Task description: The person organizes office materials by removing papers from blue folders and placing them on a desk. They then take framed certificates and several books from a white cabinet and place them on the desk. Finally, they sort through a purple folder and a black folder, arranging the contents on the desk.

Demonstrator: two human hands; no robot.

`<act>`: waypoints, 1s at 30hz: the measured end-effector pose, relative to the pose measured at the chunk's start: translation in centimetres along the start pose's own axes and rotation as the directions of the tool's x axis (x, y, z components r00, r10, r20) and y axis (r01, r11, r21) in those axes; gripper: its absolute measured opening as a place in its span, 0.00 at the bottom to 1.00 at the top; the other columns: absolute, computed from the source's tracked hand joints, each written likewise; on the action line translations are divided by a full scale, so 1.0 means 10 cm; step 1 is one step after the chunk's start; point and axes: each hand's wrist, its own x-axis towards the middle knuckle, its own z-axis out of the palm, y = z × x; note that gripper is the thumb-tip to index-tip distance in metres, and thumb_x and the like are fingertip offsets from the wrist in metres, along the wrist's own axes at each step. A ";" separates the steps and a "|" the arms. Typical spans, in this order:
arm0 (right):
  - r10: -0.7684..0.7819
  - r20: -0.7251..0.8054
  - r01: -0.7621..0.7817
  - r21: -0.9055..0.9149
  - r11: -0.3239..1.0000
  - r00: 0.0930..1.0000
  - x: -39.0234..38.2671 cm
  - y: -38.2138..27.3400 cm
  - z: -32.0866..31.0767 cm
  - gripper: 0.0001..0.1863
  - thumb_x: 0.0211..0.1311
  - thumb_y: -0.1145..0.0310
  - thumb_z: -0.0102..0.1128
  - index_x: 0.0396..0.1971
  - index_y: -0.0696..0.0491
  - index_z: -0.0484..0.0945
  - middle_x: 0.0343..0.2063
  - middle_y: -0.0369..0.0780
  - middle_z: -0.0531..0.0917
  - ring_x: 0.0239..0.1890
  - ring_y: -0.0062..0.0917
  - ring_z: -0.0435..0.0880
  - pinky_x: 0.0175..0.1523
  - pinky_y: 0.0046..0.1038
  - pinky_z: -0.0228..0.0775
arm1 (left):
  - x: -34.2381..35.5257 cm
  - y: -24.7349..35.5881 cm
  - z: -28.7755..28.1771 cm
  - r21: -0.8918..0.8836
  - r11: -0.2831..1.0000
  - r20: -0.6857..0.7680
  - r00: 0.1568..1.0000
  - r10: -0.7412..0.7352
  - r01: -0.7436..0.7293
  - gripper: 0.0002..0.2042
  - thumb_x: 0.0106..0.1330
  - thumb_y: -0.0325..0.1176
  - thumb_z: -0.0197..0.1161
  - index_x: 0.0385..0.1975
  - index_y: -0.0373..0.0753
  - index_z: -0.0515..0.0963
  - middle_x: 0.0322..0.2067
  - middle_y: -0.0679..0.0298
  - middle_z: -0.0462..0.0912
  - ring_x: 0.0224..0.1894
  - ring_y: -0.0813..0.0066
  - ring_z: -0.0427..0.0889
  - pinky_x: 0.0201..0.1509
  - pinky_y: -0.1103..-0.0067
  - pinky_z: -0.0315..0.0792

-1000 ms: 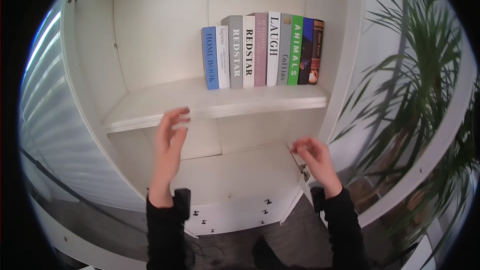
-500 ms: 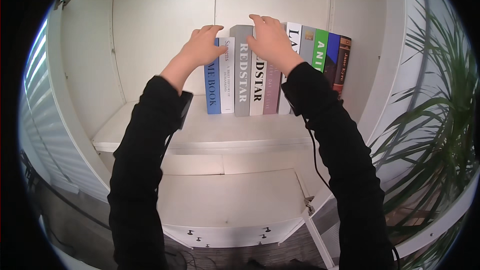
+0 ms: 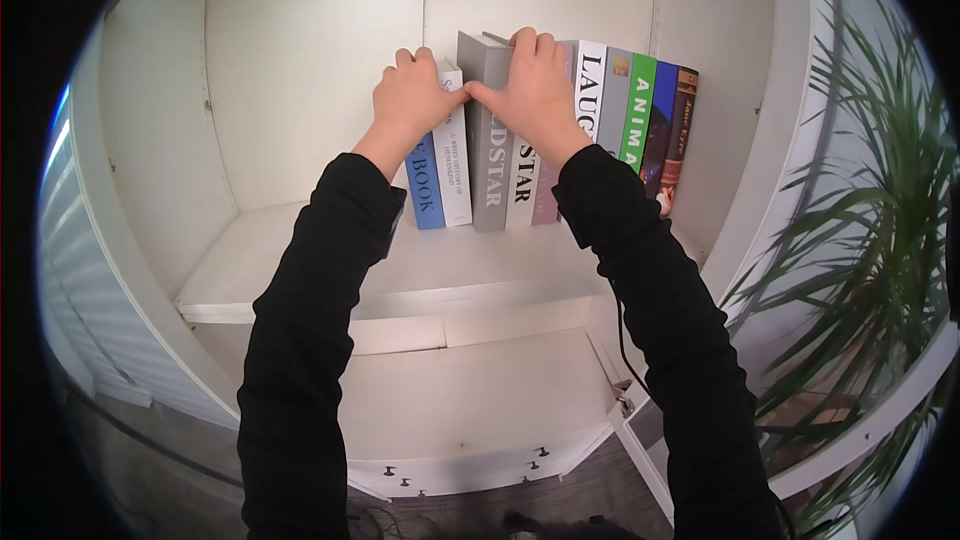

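Observation:
Several upright books stand in a row on a white shelf. My left hand bends its fingers over the top of a blue book, its thumb stretched across the white book beside it. My right hand curls its fingers over the top of a cream book. Its thumb crosses the spine of a thick grey book and meets the left thumb. The blue, white and grey books tilt slightly, tops to the left. A pink book is partly hidden behind my right wrist.
Farther right stand a white book, a grey book, a green book and darker ones. Cabinet sides bound the shelf. Below is a white drawer unit; a leafy plant stands outside at right.
My hands have come closer together, the left moving right onto the books, and both thumbs now meet. The blue, white and grey books have tipped slightly leftward at the top.

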 end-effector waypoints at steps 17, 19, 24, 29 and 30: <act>0.111 -0.175 -0.100 0.069 0.993 0.978 -0.57 -0.39 -0.55 0.30 0.33 0.66 0.61 0.39 0.58 0.60 0.38 0.48 0.61 0.41 0.41 0.57 0.47 0.35 0.55 | -0.56 -0.37 -0.51 -0.171 0.974 -0.113 0.980 -0.166 0.146 0.29 0.38 0.45 0.60 0.41 0.36 0.65 0.40 0.57 0.64 0.47 0.64 0.62 0.39 0.70 0.68; 0.120 -0.175 -0.107 0.082 0.991 0.977 -0.66 -0.45 -0.58 0.30 0.33 0.67 0.60 0.42 0.57 0.60 0.40 0.49 0.60 0.43 0.41 0.57 0.47 0.36 0.56 | -0.65 -0.55 -0.53 -0.197 0.959 -0.140 0.963 -0.232 0.202 0.32 0.37 0.45 0.60 0.45 0.37 0.62 0.43 0.55 0.62 0.49 0.62 0.60 0.41 0.69 0.68; 0.075 -0.203 -0.057 0.093 0.994 0.976 -0.83 -0.57 -0.68 0.32 0.32 0.68 0.60 0.45 0.54 0.61 0.45 0.49 0.58 0.46 0.42 0.56 0.49 0.36 0.55 | -0.78 -1.14 -0.49 -0.247 0.875 -0.092 0.888 -0.450 0.417 0.36 0.37 0.46 0.60 0.49 0.36 0.59 0.47 0.50 0.59 0.51 0.59 0.59 0.42 0.69 0.68; 0.045 -0.161 -0.033 0.073 0.997 0.986 -0.89 -0.68 -0.71 0.32 0.32 0.69 0.60 0.45 0.52 0.62 0.47 0.49 0.57 0.47 0.43 0.56 0.48 0.36 0.57 | -0.94 -1.58 -0.42 -0.499 0.591 0.270 0.761 -0.590 0.634 0.36 0.39 0.47 0.58 0.50 0.35 0.59 0.47 0.48 0.59 0.47 0.58 0.64 0.39 0.67 0.71; 0.033 -0.162 -0.021 0.072 0.997 0.986 -0.88 -0.72 -0.70 0.32 0.32 0.69 0.60 0.45 0.52 0.62 0.47 0.49 0.57 0.47 0.43 0.56 0.48 0.36 0.57 | -0.96 -1.66 -0.42 -0.521 0.538 0.312 0.734 -0.603 0.663 0.36 0.40 0.47 0.57 0.50 0.34 0.59 0.47 0.48 0.59 0.47 0.58 0.65 0.39 0.66 0.72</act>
